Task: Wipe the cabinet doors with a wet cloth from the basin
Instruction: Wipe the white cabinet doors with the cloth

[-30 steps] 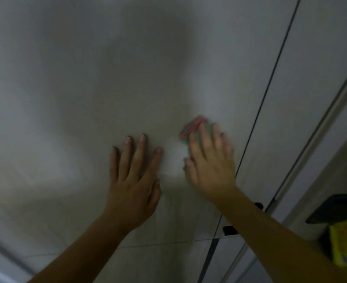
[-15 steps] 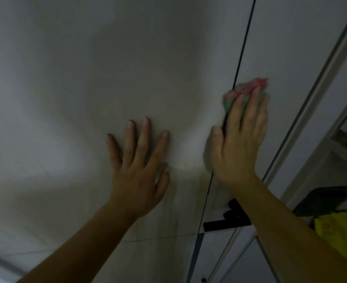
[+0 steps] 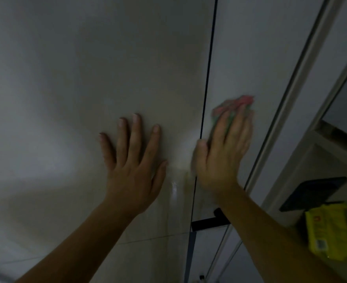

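We are in the middle of the wiping: our right hand (image 3: 223, 156) presses the pink and green cloth (image 3: 236, 104) on the right door (image 3: 250, 48) with straight fingers, just right of the dark gap, and our left hand (image 3: 131, 166) lies flat and spread on the left door (image 3: 86, 78). A wet streak (image 3: 174, 188) between the hands suggests this low part is done. The higher parts of both doors look dry, so we judge that much is left.

The light was dim and greyish. At the right, past a pale upright frame (image 3: 287, 99), an open shelf (image 3: 311, 158) held a dark flat object (image 3: 313, 193) with a yellow packet (image 3: 327, 231) just below it.
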